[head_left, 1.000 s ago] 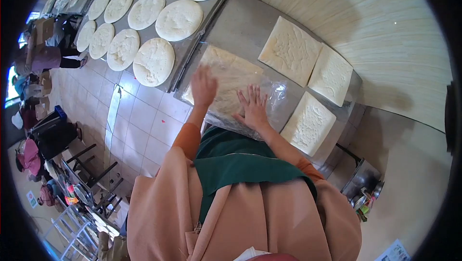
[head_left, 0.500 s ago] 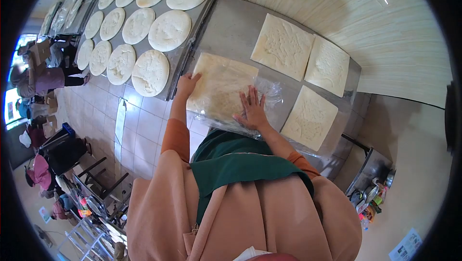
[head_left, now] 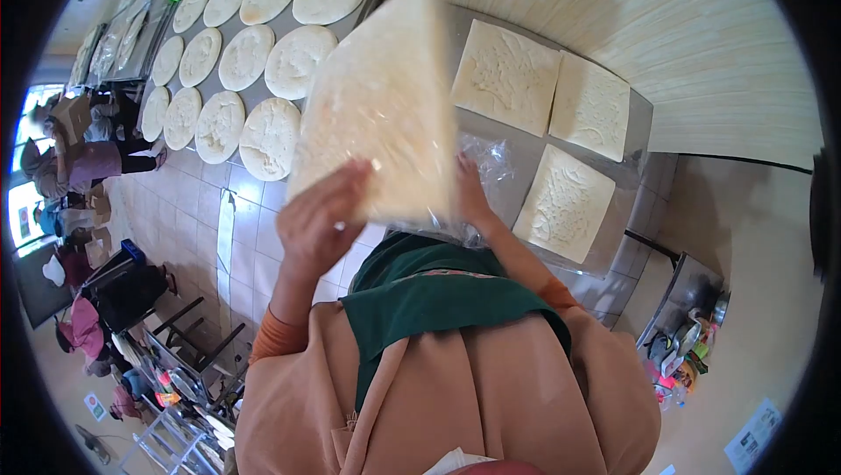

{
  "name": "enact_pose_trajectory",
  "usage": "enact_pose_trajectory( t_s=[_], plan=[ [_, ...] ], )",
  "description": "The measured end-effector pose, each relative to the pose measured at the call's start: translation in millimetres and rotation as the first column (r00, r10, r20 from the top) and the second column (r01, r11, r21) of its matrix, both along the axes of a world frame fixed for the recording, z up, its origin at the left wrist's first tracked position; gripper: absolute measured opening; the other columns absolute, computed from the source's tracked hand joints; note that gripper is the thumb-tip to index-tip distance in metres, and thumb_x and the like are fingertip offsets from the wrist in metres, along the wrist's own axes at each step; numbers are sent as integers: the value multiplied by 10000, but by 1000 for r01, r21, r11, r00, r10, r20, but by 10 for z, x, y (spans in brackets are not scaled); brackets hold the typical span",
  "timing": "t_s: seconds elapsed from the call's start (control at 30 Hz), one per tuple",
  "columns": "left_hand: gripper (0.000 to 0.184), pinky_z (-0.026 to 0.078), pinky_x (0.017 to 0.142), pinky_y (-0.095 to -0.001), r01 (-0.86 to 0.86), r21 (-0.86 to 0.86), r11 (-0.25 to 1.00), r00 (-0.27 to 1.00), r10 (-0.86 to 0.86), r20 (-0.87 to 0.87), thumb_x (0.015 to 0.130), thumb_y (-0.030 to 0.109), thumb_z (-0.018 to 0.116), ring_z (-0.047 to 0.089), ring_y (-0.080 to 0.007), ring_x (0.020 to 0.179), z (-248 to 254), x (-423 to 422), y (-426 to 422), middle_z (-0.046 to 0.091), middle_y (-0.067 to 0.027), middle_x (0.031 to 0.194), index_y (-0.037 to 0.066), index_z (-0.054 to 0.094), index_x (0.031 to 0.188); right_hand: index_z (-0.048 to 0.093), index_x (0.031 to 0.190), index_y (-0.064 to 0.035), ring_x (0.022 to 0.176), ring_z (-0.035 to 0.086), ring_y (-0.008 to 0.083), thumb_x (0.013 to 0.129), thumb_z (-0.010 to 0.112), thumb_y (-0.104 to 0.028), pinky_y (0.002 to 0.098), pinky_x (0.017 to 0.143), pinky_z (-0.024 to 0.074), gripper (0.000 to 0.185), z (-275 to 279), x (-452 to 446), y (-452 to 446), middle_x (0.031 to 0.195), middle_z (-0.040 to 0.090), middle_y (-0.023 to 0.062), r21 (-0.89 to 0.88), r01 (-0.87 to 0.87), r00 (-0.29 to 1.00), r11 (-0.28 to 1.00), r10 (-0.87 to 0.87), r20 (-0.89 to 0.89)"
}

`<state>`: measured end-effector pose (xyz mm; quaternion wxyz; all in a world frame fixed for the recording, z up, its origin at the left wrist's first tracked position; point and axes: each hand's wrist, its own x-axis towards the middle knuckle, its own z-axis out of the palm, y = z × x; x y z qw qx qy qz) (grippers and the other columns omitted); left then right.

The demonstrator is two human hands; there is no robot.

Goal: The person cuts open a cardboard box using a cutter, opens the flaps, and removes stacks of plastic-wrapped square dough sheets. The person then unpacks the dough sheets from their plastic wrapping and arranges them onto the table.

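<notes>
My left hand (head_left: pixel 324 216) grips the near-left edge of a square flatbread (head_left: pixel 377 116), which is raised and tilted above the table, blurred by motion. Shiny clear plastic shows along the bread's lower part; how far it wraps round cannot be made out. My right hand (head_left: pixel 473 190) is low by the bread's right edge, its fingers partly hidden behind it. Beside that hand lies crumpled clear plastic (head_left: pixel 491 159) on the metal table (head_left: pixel 517 138). To the right rest more square flatbreads: one at the back (head_left: pixel 506 76), one far right (head_left: pixel 591 107) and one nearer me (head_left: pixel 565 203).
Several round flatbreads (head_left: pixel 247 56) lie in rows on a second table to the left. A wood-patterned wall (head_left: pixel 561 2) borders the far side. People (head_left: pixel 92 138) are at the far left beyond the tiled floor (head_left: pixel 263 225). Kitchen items (head_left: pixel 683 352) stand at the lower right.
The square flatbread has gone from lying flat on the table to raised and tilted in my left hand. My right hand no longer lies spread on top of it.
</notes>
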<state>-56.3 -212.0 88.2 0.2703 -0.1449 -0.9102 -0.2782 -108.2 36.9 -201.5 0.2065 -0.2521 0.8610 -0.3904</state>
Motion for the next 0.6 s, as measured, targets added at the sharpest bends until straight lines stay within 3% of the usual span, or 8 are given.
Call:
enact_pose_trajectory(
  t_s=[0.03,0.07,0.1,0.13,0.23,0.33,0.47,0.6],
  plan=[
    [203,577,799,-322,99,0,995,995,-99,-3,735,71,748,687,-271,1006,-132,70,14,711,-82,1065,79,607,881,297,1497,-126,1393,298,389,907,542,-470,523,1145,214,725,-87,-93,46,1505,340,201,-183,73,989,980,-48,138],
    [187,573,818,-325,160,-77,984,986,-156,50,755,69,703,672,-273,1041,-253,177,29,701,-76,1099,69,608,916,367,1448,-90,1335,385,345,936,495,-459,473,1126,267,644,-174,-143,103,1448,422,170,-456,335,862,825,-73,501],
    [167,555,867,-342,208,-97,973,973,-196,124,769,67,672,648,-271,1089,-445,246,54,685,-79,1136,67,612,925,436,1399,-54,1276,472,300,965,448,-447,422,1108,319,586,-224,-201,152,1391,503,139,-557,646,642,522,21,766],
    [153,536,916,-358,261,-113,959,951,-235,200,784,65,641,623,-269,1137,-685,318,79,669,-83,1174,65,615,935,474,1365,-44,1260,488,276,957,447,-515,422,1094,338,624,-137,-245,241,1372,519,127,-597,755,592,274,109,799],
    [162,472,1004,-405,307,-187,933,905,-226,360,796,49,659,562,-291,1214,-1649,497,130,635,-90,1230,59,608,949,506,1319,-33,1209,533,251,891,484,-643,398,1039,405,745,594,-367,404,1292,577,138,-470,871,343,143,506,791],
    [391,347,1100,-451,201,-300,933,890,-46,453,780,106,689,433,-317,1318,-2606,642,110,515,-131,1365,50,568,1148,507,1306,-9,1168,567,247,815,516,-735,385,997,447,877,-158,-364,525,1244,604,146,-195,926,187,322,56,981],
    [771,292,1110,-464,-348,-129,929,717,352,601,698,199,783,360,-361,1331,-2687,715,217,392,-168,1436,52,409,1356,543,1263,-3,1112,601,246,879,589,-556,371,968,465,675,-392,-413,764,1208,624,142,-214,827,169,520,133,977],
    [869,301,1081,-459,-509,-95,855,655,457,602,657,249,830,371,-356,1314,-2742,749,171,391,-156,1430,75,384,1382,560,1250,-18,1023,623,209,904,640,-360,339,905,484,494,35,-530,662,1126,650,106,-165,582,443,797,-140,886]
  ],
)
